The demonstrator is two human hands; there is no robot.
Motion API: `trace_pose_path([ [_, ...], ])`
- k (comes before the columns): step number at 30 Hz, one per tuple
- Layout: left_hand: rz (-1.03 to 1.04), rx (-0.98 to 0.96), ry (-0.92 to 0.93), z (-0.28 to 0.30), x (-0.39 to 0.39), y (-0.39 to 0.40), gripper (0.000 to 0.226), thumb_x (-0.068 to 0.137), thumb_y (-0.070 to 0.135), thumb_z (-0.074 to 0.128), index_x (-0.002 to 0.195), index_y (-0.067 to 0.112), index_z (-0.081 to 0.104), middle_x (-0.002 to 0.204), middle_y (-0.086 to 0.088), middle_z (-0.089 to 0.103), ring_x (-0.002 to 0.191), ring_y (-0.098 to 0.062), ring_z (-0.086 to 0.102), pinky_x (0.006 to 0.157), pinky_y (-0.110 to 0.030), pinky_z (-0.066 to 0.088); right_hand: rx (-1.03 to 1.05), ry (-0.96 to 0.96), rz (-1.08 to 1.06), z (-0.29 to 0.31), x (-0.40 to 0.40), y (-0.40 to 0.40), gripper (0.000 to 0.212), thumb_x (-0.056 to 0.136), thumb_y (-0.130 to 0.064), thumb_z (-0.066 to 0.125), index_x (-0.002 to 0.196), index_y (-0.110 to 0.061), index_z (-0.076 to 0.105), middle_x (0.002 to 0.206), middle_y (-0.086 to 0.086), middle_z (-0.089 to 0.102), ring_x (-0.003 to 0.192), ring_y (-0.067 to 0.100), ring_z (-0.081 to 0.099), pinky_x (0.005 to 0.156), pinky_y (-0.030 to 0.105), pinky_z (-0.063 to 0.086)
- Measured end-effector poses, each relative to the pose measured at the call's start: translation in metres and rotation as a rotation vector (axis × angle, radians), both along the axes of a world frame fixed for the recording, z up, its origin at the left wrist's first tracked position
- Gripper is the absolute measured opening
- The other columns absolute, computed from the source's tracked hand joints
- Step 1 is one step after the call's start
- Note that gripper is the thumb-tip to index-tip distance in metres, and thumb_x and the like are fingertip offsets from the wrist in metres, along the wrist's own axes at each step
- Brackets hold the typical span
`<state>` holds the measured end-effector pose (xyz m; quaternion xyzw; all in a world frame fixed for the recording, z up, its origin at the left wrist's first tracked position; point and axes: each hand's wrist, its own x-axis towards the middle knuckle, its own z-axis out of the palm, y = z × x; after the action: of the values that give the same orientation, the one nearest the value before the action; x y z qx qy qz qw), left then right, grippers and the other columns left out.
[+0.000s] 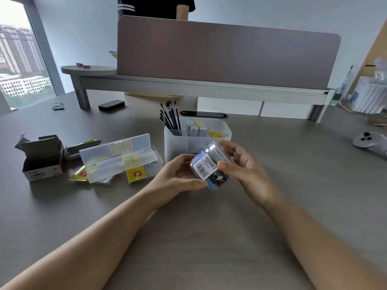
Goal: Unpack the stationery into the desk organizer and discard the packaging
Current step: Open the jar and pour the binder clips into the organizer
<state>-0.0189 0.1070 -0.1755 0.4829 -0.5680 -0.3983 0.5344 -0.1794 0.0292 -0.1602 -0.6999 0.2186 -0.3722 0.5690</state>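
I hold a small clear plastic jar point(209, 164) with a barcode label and coloured clips inside, tilted just in front of the organizer. My left hand point(180, 176) grips its lower end. My right hand point(240, 164) wraps its lid end, thumb on the label. The translucent desk organizer point(178, 143) stands behind, holding several black pens point(170, 116) and pastel sticky-note blocks point(196, 126).
An open clear pencil case point(117, 158) lies on yellow wrappers point(136, 174) to the left, with an opened cardboard box point(41, 158) beyond it. A grey controller point(370, 142) sits far right. A black eraser point(111, 105) lies under the shelf. A person stands behind the divider.
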Motion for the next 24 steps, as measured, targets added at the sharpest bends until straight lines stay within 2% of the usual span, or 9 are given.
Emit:
trace_pose_path([
  [3,-0.029,0.028,0.014,0.001,0.002,0.000,0.054,0.047,0.026,0.075,0.097,0.029,0.055,0.092,0.007,0.066,0.084,0.000,0.065,0.074,-0.016,0.053,0.028,-0.026,0.091,0.000,-0.003,-0.005,0.062,0.044,-0.033,0.071,0.104,-0.030,0.054,0.110,-0.004,0.057,0.099,0.008,0.059,0.078,0.018,0.050],
  [5,-0.030,0.039,0.026,0.000,0.005,0.000,0.059,0.043,0.033,0.073,0.099,0.027,0.055,0.092,0.006,0.067,0.085,-0.002,0.065,0.074,-0.019,0.054,0.038,-0.009,0.164,0.001,-0.005,-0.006,0.062,0.048,-0.025,0.069,0.108,-0.030,0.052,0.113,-0.004,0.055,0.098,0.009,0.059,0.079,0.019,0.051],
  [7,-0.039,0.051,0.058,0.001,0.008,-0.001,0.061,0.042,0.030,0.074,0.100,0.024,0.055,0.093,0.005,0.066,0.085,-0.003,0.065,0.071,-0.018,0.053,0.039,0.025,0.200,0.004,-0.007,-0.006,0.063,0.056,-0.015,0.065,0.113,-0.034,0.046,0.115,-0.012,0.054,0.099,0.011,0.059,0.084,0.022,0.050],
  [9,-0.042,0.067,0.067,0.001,0.008,-0.001,0.060,0.044,0.021,0.076,0.101,0.022,0.054,0.094,0.003,0.064,0.084,-0.003,0.065,0.071,-0.018,0.054,-0.002,0.122,0.145,0.010,-0.009,-0.005,0.065,0.059,-0.028,0.064,0.117,-0.042,0.039,0.113,-0.023,0.048,0.104,0.011,0.057,0.089,0.025,0.047],
  [11,-0.037,0.081,0.054,0.001,0.007,0.000,0.058,0.047,0.014,0.074,0.100,0.021,0.052,0.094,0.001,0.062,0.082,-0.004,0.065,0.071,-0.018,0.054,-0.124,0.305,0.022,0.016,-0.009,-0.003,0.076,0.056,-0.052,0.060,0.127,-0.037,0.035,0.108,-0.020,0.045,0.101,0.006,0.052,0.084,0.022,0.045],
  [14,-0.031,0.088,0.022,0.002,0.004,0.002,0.054,0.049,0.010,0.071,0.098,0.019,0.050,0.093,0.000,0.060,0.080,-0.004,0.065,0.069,-0.018,0.055,-0.241,0.472,-0.004,0.021,-0.008,-0.001,0.072,0.060,-0.054,0.054,0.126,-0.029,0.039,0.097,-0.016,0.047,0.088,0.001,0.051,0.071,0.017,0.045],
  [18,-0.043,0.091,0.032,0.003,0.004,0.003,0.059,0.044,0.011,0.075,0.097,0.017,0.050,0.091,0.000,0.060,0.077,0.000,0.065,0.064,-0.016,0.053,-0.212,0.444,0.087,0.023,-0.013,-0.003,0.063,0.049,-0.053,0.064,0.109,-0.051,0.044,0.118,-0.004,0.048,0.098,0.016,0.056,0.087,0.034,0.051],
  [20,-0.057,0.103,0.061,0.002,0.006,0.003,0.065,0.037,0.019,0.076,0.097,0.016,0.051,0.091,0.000,0.061,0.078,-0.002,0.065,0.065,-0.017,0.054,-0.198,0.414,0.121,0.024,-0.016,-0.004,0.061,0.046,-0.048,0.064,0.103,-0.058,0.045,0.123,-0.003,0.045,0.099,0.021,0.054,0.089,0.036,0.049],
  [24,-0.049,0.118,0.170,0.001,0.008,0.001,0.052,0.049,0.002,0.068,0.096,0.013,0.051,0.090,-0.004,0.060,0.075,-0.005,0.067,0.065,-0.018,0.055,-0.116,0.255,0.091,0.024,-0.022,-0.008,0.066,0.047,-0.032,0.073,0.104,-0.048,0.045,0.121,-0.002,0.047,0.102,0.020,0.056,0.083,0.031,0.051],
])
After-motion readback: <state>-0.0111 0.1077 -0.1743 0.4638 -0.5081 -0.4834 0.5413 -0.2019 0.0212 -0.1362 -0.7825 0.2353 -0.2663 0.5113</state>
